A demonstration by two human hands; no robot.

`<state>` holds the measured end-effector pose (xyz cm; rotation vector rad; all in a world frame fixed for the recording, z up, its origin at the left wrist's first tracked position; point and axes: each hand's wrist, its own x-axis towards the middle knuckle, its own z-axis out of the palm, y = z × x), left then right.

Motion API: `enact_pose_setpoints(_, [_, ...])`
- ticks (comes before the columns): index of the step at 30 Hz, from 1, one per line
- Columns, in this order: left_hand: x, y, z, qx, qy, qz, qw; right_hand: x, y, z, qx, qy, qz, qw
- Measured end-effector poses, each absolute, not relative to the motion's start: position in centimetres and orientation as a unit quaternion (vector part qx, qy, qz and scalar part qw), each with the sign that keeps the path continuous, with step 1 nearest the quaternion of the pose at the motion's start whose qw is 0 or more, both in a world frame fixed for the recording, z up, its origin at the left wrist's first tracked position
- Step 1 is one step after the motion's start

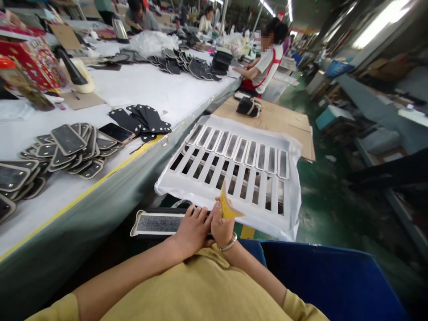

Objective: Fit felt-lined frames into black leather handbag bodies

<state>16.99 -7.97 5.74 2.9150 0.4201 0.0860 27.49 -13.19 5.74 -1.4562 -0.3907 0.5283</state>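
My left hand [193, 229] lies over the right end of a long dark panel [157, 223] with a cream border, its fingers closed over the panel. The panel is low in front of my body, and part of it is under the hand. Right beside it, my right hand [223, 229], with a bracelet at the wrist, is closed on a pointed yellow piece [228, 208] that looks thin and curled. Just beyond both hands is a white slotted board [214, 178]. A row of dark strips with pale borders [236, 147] lies along its far side.
On the white table [113, 84] at left are piled dark bordered pieces [72, 145], a phone [116, 133] and black cut pieces [143, 118]. Cardboard [284, 122] with a black bundle [249, 107] lies beyond the board. A blue bin [334, 276] is at right. Another person [264, 67] works farther off.
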Motion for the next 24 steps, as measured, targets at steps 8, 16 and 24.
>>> enact_pose_setpoints(8, [15.8,-8.2,5.9,0.985,0.150,0.040,0.073,31.5,-15.5,10.0,-0.560,-0.089,0.384,0.729])
enact_pose_setpoints(16, [15.4,-8.1,5.9,0.984,0.148,0.052,0.084,32.9,-16.4,10.4,-0.709,-0.259,0.454,0.475])
enact_pose_setpoints(24, [10.7,-6.6,5.1,0.982,0.159,0.064,0.083,28.4,-14.4,8.6,-0.616,-0.143,0.343,0.694])
